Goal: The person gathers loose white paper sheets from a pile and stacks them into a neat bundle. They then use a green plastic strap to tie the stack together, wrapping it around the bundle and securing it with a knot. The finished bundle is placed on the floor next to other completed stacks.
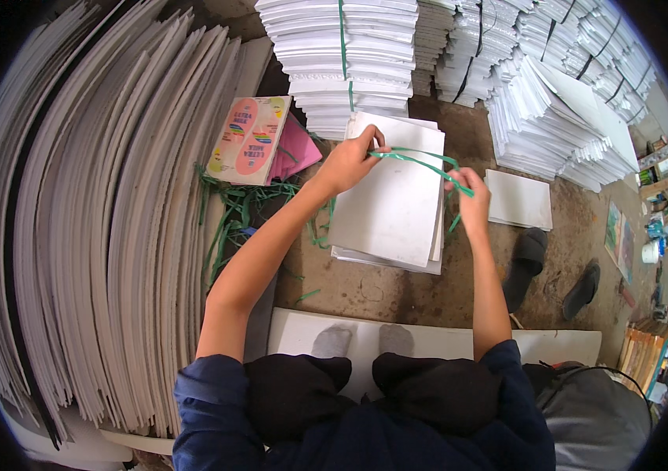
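Note:
A stack of white boards [385, 208] lies on the floor in front of me, its edges slightly uneven. Over its top runs a green plastic strap [420, 159], lifted off the surface between my two hands. My left hand [355, 161] is closed on the strap above the far part of the stack. At the stack's right edge, my right hand [471, 195] pinches the strap's other end, with a short tail sticking out past the fingers. Part of the strap also shows low along the stack's left side.
Tall rows of boards [138, 220] stand at the left. A tied white stack [342, 55] rises behind, with more bundles [546, 118] at the far right. Cut green straps [244, 212] lie beside a printed carton sheet [251, 141]. Dark slippers [524, 271] and a small board pile [519, 199] are at right.

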Demonstrator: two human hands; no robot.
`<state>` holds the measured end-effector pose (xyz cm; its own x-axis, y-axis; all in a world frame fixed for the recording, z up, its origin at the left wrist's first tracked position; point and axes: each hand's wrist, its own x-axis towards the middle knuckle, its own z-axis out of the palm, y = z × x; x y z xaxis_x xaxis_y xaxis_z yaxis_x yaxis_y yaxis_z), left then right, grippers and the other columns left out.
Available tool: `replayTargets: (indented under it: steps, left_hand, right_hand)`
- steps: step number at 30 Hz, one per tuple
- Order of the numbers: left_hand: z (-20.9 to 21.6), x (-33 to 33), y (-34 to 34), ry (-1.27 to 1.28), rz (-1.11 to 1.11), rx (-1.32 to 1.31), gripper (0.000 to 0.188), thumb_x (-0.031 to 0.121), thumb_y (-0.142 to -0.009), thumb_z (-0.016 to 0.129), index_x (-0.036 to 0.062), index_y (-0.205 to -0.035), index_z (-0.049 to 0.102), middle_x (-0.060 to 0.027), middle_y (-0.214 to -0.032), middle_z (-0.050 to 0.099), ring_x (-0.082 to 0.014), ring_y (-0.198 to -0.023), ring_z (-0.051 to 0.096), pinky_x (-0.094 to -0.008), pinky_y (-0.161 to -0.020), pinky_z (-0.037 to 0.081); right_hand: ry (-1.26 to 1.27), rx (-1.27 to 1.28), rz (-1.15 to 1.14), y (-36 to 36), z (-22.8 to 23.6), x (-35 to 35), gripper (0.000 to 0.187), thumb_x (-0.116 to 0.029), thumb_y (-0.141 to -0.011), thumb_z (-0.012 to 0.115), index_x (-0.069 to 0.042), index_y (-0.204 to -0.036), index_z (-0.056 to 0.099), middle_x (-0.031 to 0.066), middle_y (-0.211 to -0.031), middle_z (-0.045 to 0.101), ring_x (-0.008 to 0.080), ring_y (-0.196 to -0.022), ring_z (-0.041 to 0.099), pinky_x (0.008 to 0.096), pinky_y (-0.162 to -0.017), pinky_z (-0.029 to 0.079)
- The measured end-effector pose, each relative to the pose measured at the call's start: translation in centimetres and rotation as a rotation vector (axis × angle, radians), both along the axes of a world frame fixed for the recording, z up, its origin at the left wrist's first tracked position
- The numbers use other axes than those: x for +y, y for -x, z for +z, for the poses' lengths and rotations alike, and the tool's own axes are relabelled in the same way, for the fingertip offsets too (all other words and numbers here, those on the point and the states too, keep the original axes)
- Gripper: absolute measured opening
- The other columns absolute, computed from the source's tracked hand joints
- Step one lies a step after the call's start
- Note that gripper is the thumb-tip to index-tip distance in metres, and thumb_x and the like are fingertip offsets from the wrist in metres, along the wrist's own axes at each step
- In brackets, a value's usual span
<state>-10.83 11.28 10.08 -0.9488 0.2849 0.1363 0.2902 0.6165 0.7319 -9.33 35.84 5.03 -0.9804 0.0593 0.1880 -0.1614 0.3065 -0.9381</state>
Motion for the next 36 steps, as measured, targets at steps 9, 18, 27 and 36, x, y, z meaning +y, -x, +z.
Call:
replayTargets:
  steps: [9, 18, 27, 36]
  left_hand:
    - [-4.8, 1.9, -1.1, 0.332, -0.064, 0.328, 0.023, 0.016, -0.079, 0.049, 0.0147, -0.102, 0.049, -0.0068, -0.082, 0.058, -0.0237, -0.079, 0.055, -0.0401, -0.072, 0.031]
    - [-4.7, 1.4, -0.7, 0.276, -0.026, 0.224, 0.017, 0.019, -0.084, 0.043, 0.0149, -0.099, 0.050, -0.0053, -0.074, 0.055, -0.0211, -0.069, 0.051, -0.0386, -0.070, 0.031]
    - [-3.3, -1.3, 0.3, -0.715, 0.131, -0.213, 0.021, 0.024, -0.090, 0.035, 0.0086, -0.082, 0.046, 0.0046, -0.065, 0.035, -0.0049, -0.058, 0.030, -0.0198, -0.051, 0.027]
    - [1.2, -5.9, -0.8, -1.257, 0.130, -0.274, 0.006, 0.018, -0.081, 0.043, 0.0130, -0.081, 0.039, 0.0051, -0.064, 0.027, -0.0050, -0.055, 0.027, -0.0197, -0.050, 0.024]
  right_hand:
    - [0.281, 0.088, -0.313, 2.4, -1.2, 9.7, 0.018, -0.011, -0.086, 0.049, 0.002, -0.097, 0.053, 0.0009, -0.065, 0.048, 0.0063, -0.055, 0.041, 0.0223, -0.050, 0.039]
    - [0.273, 0.186, -0.285, 3.0, 7.2, 8.5, 0.019, -0.012, -0.085, 0.050, 0.002, -0.098, 0.054, 0.0015, -0.063, 0.047, 0.0088, -0.056, 0.044, 0.0234, -0.053, 0.040]
    - [-0.316, 0.376, 0.039, -1.0, 4.4, -0.2, 0.020, -0.014, -0.081, 0.055, -0.003, -0.096, 0.050, 0.0102, -0.093, 0.052, 0.0226, -0.087, 0.050, 0.0327, -0.079, 0.040]
    - [-0.534, 0.307, 0.277, -1.6, 1.6, -3.8, 0.017, -0.018, -0.085, 0.049, -0.002, -0.085, 0.054, 0.0096, -0.073, 0.052, 0.0206, -0.064, 0.051, 0.0304, -0.058, 0.040]
